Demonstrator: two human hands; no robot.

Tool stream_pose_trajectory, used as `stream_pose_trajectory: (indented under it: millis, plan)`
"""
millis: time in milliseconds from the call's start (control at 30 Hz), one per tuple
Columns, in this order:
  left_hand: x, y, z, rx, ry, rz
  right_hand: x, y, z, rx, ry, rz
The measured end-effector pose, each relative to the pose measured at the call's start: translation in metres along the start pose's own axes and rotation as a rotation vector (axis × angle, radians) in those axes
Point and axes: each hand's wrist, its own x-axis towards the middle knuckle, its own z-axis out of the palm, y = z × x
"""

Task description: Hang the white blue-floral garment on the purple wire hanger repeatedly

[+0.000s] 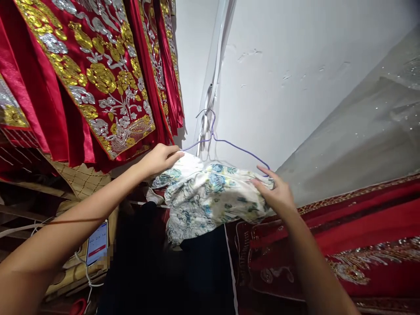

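Note:
A white garment with a blue and green flower print (210, 197) hangs bunched on a thin purple wire hanger (229, 144), whose hook catches on a strip at the white wall. My left hand (160, 158) is closed on the left end of the hanger and the cloth there. My right hand (277, 190) grips the right shoulder of the garment, fingers curled over the cloth near the hanger's right end.
Red satin robes with gold and silver embroidery (98, 78) hang at the upper left. More red embroidered cloth (361, 245) lies at the right. A dark garment (170, 271) hangs below the floral one. A phone with a lit screen (97, 243) sits at the lower left, on woven mats.

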Motion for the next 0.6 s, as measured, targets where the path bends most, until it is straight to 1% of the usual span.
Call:
stream_pose_trajectory:
  millis: [67, 167, 200, 233, 267, 300, 333, 400, 433, 467, 500, 567, 600]
  plan:
    - [0.003, 0.003, 0.0, -0.01, -0.001, 0.003, 0.012, 0.001, -0.01, 0.035, 0.061, -0.025]
    - [0.003, 0.003, 0.001, -0.026, -0.014, -0.005, 0.026, -0.013, -0.015, 0.011, 0.183, -0.092]
    - [0.003, 0.002, 0.001, -0.027, -0.018, -0.006, 0.031, -0.018, -0.017, -0.024, 0.19, -0.101]
    - [0.002, 0.001, -0.001, -0.023, -0.022, -0.006, 0.035, -0.023, -0.019, -0.057, 0.169, -0.098]
    - [0.002, -0.001, -0.003, -0.012, -0.024, -0.006, 0.039, -0.026, -0.021, -0.072, 0.11, -0.081]
    - [0.002, -0.003, -0.005, 0.007, -0.021, -0.002, 0.042, -0.028, -0.025, -0.056, 0.005, -0.048]
    - [0.002, -0.006, -0.007, 0.03, -0.004, 0.005, 0.044, -0.029, -0.029, -0.003, -0.138, 0.005]
    - [0.001, -0.012, -0.011, 0.059, 0.077, 0.024, 0.046, -0.031, -0.036, 0.225, -0.411, 0.152]
    - [0.0, -0.016, -0.011, 0.055, 0.129, 0.022, 0.045, -0.034, -0.037, 0.381, -0.507, 0.234]
    - [-0.002, -0.02, -0.01, 0.032, 0.169, 0.005, 0.044, -0.038, -0.036, 0.54, -0.571, 0.31]
    - [-0.003, -0.024, -0.007, -0.002, 0.189, -0.03, 0.043, -0.044, -0.031, 0.681, -0.599, 0.373]
    - [-0.006, -0.028, 0.002, -0.074, 0.191, -0.124, 0.04, -0.06, -0.013, 0.881, -0.616, 0.449]
    - [-0.007, -0.029, 0.007, -0.104, 0.19, -0.161, 0.039, -0.069, 0.0, 0.937, -0.633, 0.464]
